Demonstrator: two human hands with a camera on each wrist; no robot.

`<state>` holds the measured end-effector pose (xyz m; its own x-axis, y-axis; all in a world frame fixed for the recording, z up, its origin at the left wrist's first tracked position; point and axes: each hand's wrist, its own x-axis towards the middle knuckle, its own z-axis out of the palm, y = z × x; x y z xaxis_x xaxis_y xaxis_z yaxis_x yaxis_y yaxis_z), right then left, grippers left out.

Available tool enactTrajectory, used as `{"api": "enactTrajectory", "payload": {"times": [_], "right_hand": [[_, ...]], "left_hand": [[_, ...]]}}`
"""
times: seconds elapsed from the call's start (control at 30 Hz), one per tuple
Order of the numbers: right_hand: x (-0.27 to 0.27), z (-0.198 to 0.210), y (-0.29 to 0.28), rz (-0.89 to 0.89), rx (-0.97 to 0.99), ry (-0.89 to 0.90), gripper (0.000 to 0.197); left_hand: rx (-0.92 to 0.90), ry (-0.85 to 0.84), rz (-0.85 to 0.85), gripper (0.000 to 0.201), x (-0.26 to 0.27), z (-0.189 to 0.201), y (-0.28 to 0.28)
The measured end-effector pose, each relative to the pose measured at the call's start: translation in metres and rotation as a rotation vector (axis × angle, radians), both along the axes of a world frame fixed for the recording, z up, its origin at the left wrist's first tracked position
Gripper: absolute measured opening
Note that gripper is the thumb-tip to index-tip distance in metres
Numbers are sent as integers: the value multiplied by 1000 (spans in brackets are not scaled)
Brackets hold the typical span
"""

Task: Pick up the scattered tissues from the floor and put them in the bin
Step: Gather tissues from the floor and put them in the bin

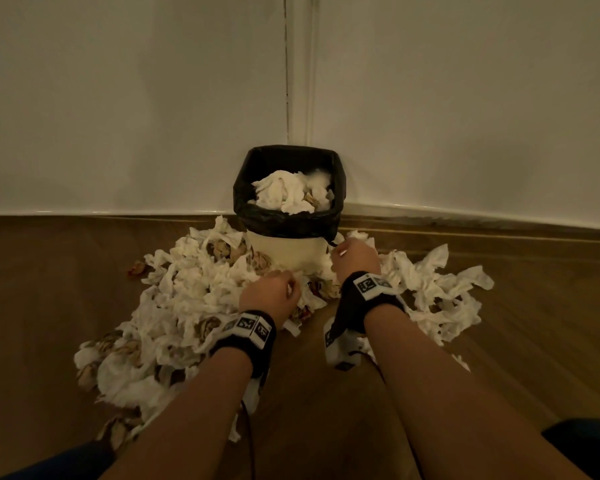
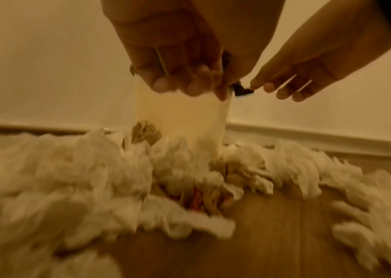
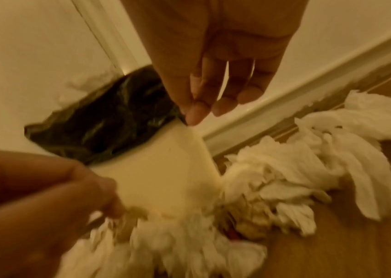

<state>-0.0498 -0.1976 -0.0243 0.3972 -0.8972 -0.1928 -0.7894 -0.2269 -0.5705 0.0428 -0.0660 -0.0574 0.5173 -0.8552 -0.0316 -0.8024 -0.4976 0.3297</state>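
A cream bin (image 1: 284,252) with a black liner (image 1: 288,230) stands in the wall corner, heaped with white tissues (image 1: 291,192). Crumpled tissues (image 1: 187,292) cover the floor left of it, and more tissues (image 1: 440,292) lie to its right. My left hand (image 1: 290,287) hovers just above the pile in front of the bin. Its fingers (image 2: 189,84) hang loosely curled and hold nothing. My right hand (image 1: 340,249) is by the bin's front right corner with its fingers (image 3: 204,111) fairly straight. Its thumb tip touches the liner's hanging tail (image 2: 242,91).
White walls meet behind the bin, with a skirting board (image 1: 465,216) along the wooden floor (image 1: 309,393). Brownish soiled wads (image 1: 257,259) are mixed into the tissues near the bin's base. My knees in dark trousers (image 1: 582,441) show at the bottom corners.
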Motion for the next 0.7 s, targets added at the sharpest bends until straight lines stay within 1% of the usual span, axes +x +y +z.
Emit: {"api": "enactTrajectory", "payload": {"times": [0.07,0.2,0.3,0.4,0.47,0.57,0.6,0.7], "right_hand": [[4,-15,8,64,60,84,25],[10,-44,23,235,184,224,25],[10,-61,29,341,238,342,28],[8,-68,32,411,273,362,30],[8,-72,35,455,273,341,30],[13,-80,43,490,255,325,33],[14,-83,45,497,254,346,35],[16,-92,53,491,242,467,41]], "left_hand": [[96,42,-11,25,-4,-21,5],[218,115,-5,28,-10,-57,8],[344,126,13,31,-10,-76,7],[447,154,69,31,-9,-90,13],[451,163,91,31,-8,-97,18],[426,111,52,18,-7,-101,20],[419,109,39,16,-7,-101,20],[418,112,25,17,-6,-100,19]]}}
